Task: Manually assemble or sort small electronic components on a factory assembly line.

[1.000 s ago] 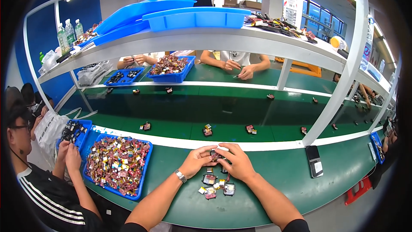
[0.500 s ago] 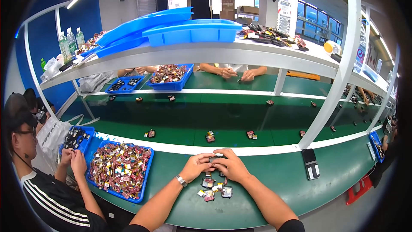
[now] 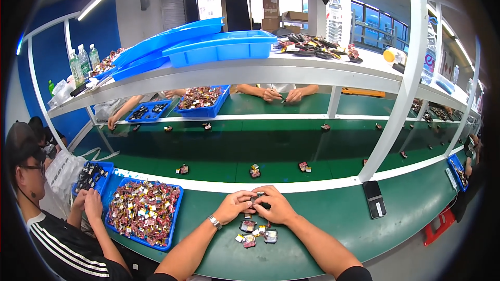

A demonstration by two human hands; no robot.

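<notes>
Above the green work surface, my left hand and my right hand meet with fingertips pinched together. Between them is a small dark electronic part, mostly covered by my fingers, so its exact kind cannot be made out. Just below my hands lie several small electronic assemblies, among them a dark-framed one and a reddish one with a white-yellow piece. A metal watch is on my left wrist.
On my left stands a blue tray heaped with reddish circuit pieces, beside a seated co-worker. A black case lies to my right. Ahead, assemblies sit on the green belt behind a white rail, under a white shelf.
The view has tilted and shifted slightly. My hands stay together, with the fingers moved a little around the small part. A co-worker's hand now reaches onto the far left of the belt.
</notes>
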